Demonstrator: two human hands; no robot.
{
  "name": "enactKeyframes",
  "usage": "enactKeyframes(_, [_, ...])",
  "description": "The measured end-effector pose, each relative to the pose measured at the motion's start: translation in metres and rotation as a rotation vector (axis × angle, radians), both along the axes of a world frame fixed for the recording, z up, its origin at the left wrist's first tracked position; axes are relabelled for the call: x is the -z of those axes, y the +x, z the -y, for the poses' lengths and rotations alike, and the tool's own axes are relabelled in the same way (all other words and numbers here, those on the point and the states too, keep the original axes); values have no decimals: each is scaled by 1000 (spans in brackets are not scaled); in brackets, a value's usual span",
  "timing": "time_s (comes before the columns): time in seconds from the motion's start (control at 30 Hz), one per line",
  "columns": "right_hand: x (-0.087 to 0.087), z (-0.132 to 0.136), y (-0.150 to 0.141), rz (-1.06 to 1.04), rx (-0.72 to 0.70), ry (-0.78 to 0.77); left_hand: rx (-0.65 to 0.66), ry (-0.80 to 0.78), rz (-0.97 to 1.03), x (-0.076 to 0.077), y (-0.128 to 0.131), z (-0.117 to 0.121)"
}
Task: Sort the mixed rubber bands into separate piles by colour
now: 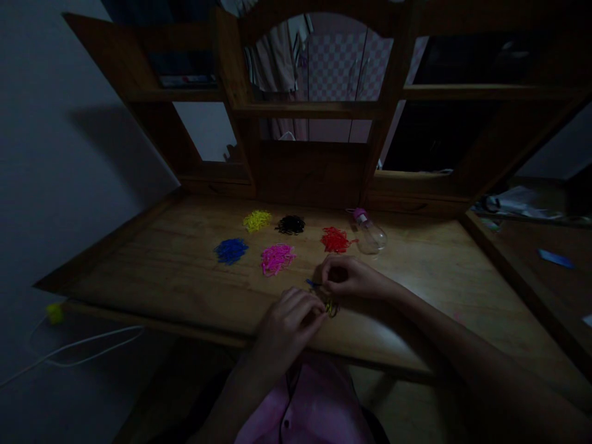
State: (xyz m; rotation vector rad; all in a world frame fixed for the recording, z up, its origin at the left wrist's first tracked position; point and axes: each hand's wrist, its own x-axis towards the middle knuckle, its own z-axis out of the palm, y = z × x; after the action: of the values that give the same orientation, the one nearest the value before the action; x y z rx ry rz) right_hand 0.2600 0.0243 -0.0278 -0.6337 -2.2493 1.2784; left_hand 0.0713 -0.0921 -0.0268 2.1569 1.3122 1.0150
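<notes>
My left hand (296, 311) is closed near the desk's front edge, thumb and fingertips pinched beside a small yellow-green looped piece (328, 306). Just above it and to the right, my right hand (346, 275) is also in a pinch; whatever lies between its fingertips is too small and dark to make out. A small blue piece (311, 283) shows at the left of those fingertips. Beyond my hands lie heaps of thin little pieces: a pink pile (276, 258), a red pile (335, 240), a blue pile (232, 250), a black pile (291, 224) and a yellow pile (257, 220).
A clear bulb-shaped bottle (372, 239) with a pink cap lies on the wooden desk (166, 259), right of the red pile. Open shelving (309, 111) rises along the back. A white cable (92, 336) hangs at the left, off the desk's front edge. The room is dim.
</notes>
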Motion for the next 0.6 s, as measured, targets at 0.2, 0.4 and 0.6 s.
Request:
enactKeyframes(0.2, [2,-9,4,-124,61,-276,74,1,-133,2,17,2])
enactKeyframes(0.4, [6,-14,4,-170,71,-364,89,22,-340,-6,12,-1])
enactKeyframes(0.6, [7,-16,5,-259,94,-426,158,69,-436,-13,13,-14])
